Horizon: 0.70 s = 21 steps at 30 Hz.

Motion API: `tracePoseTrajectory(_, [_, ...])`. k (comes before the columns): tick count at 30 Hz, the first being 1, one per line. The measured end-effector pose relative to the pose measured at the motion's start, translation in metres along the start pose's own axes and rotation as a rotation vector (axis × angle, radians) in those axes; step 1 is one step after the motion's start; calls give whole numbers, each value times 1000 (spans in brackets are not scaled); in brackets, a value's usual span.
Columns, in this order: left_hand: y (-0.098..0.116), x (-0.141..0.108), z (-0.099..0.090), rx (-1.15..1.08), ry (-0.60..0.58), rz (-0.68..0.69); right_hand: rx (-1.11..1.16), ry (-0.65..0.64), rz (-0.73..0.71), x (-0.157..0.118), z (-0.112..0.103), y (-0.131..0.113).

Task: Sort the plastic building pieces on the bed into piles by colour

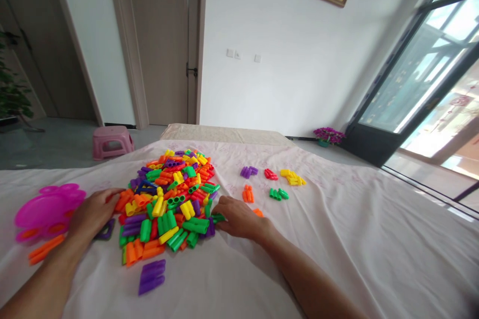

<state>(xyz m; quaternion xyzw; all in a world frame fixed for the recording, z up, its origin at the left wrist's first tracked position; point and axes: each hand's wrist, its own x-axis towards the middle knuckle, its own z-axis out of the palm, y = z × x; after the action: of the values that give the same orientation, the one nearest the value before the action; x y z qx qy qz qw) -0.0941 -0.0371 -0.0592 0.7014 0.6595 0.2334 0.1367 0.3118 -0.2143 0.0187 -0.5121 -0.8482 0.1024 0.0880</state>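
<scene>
A heap of bullet-shaped plastic building blocks (175, 199) in orange, green, yellow, purple and red lies on the cloth in front of me. At its left edge my left hand (95, 209) has its fingers closed on an orange building block (124, 200). My right hand (237, 217) is at the heap's right edge, its fingers pinched around a green building block (218, 218), with fingertips partly hidden. A purple block (151, 276) lies apart, nearer to me. Beneath my left wrist a dark frame-like object (106, 230) shows in part.
Right of the heap lie small groups of purple blocks (249, 172), red blocks (271, 174), yellow blocks (294, 177), orange blocks (247, 194) and green blocks (279, 194). A pink paw-shaped tray (41, 209) and orange blocks (45, 249) sit at left. A pink stool (112, 142) stands beyond.
</scene>
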Motion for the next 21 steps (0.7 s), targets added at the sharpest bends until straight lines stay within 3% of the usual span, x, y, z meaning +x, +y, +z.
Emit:
tracePoseTrajectory(2, [0, 0, 0, -18, -22, -26, 5, 29, 36, -1, -5, 4])
tracePoseTrajectory(5, [1, 1, -1, -26, -12, -42, 95, 208, 154, -4, -18, 23])
tracePoseTrajectory(8, [0, 1, 0, -29, -10, -50, 230, 437, 299, -12, -35, 59])
tracePoseTrajectory(11, [-1, 2, 0, -22, -2, -44, 258, 577, 489, -28, -44, 103])
tracePoseTrajectory(14, [-1, 2, 0, -20, 3, -42, 197, 618, 696, -46, -41, 142])
tracePoseTrajectory(16, [-1, 2, 0, -27, -4, -35, 167, 609, 754, -55, -34, 161])
tracePoseTrajectory(21, [-2, 3, 0, -39, -6, -26, 159, 554, 795, -65, -21, 176])
